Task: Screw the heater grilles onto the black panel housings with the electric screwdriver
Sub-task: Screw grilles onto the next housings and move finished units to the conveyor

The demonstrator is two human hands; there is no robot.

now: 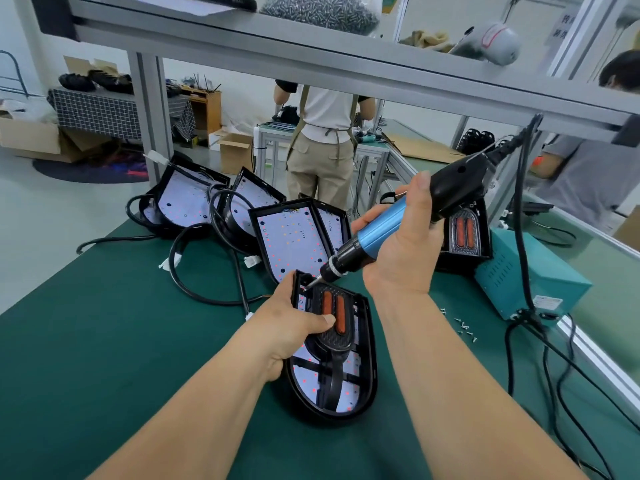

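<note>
Head view: at the far left a green table mat [104,358] carries a leaning stack of open panels [188,199] with white insides, and black cables [194,261] loop in front of them; nearer the middle the left hand [291,327] grips a black panel housing [370,358] that lies flat on the mat, its fingers curled round the housing's left edge and its thumb laid across the heater grille [337,315]; the grille, dark mesh with two orange bars, sits inside the upper half of the housing; an electric screwdriver [377,230] slants down from the upper right, its bit touching the grille's upper left corner just above the left hand's fingers; the right hand [405,258] is clenched round the blue barrel of the screwdriver, thumb up along the black top; just behind that hand another housing with a grille [464,237] stands partly hidden; to the right a scatter of loose screws [464,329] lies on the mat, near a teal power box [519,282] whose cord rises toward the screwdriver; in the background a person in an apron [322,140] stands at another bench.
</note>
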